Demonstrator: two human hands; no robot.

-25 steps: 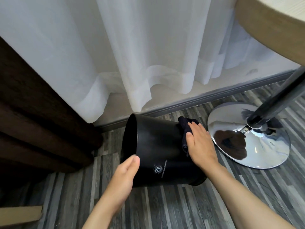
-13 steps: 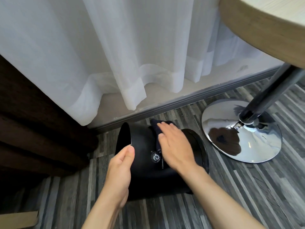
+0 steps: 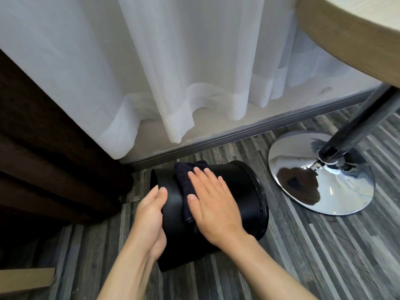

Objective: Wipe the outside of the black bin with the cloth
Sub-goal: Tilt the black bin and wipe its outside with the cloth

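Observation:
The black bin lies on its side on the grey plank floor, its open mouth facing left and its base to the right. A dark cloth is draped over the bin's upper side near the mouth. My right hand lies flat on the cloth with fingers spread, pressing it against the bin's wall. My left hand grips the bin's rim at the mouth, thumb on the outer wall and fingers hidden inside.
A chrome table base with a dark pole stands just right of the bin, under a wooden tabletop. White sheer curtains hang behind, a dark brown curtain at left. A cardboard piece lies bottom left.
My right hand has slid the cloth leftward along the bin's wall, from near the base toward the mouth. The bin has rolled, hiding its logo. My left hand keeps its hold on the rim.

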